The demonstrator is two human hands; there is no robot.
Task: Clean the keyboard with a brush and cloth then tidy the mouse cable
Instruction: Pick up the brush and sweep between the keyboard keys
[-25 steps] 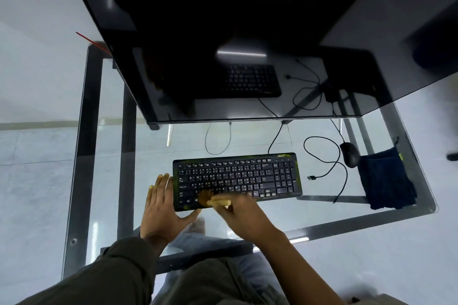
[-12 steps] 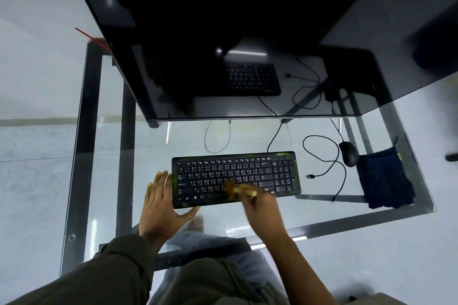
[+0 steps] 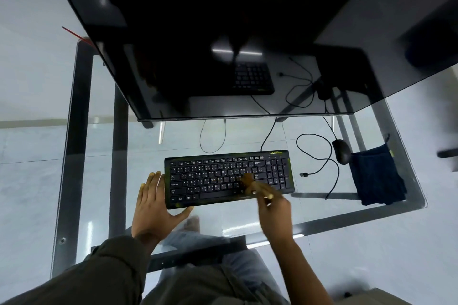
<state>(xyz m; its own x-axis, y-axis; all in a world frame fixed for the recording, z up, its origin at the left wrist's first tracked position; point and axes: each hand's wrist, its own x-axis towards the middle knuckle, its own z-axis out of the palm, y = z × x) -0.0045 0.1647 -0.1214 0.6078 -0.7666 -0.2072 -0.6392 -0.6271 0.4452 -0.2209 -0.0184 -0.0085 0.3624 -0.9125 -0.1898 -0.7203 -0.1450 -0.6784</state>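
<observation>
Brushing is under way, so the task looks early: the cloth lies unused at the desk's right edge, touching the mouse, whose cable sprawls in loose loops. The keyboard sits at the desk's centre. The right hand grasps the brush, bristles on the keys right of centre. The left hand lies flat and unclenched, bracing the keyboard's left end.

Single head view, steep downward look over glass desk, hands near.
</observation>
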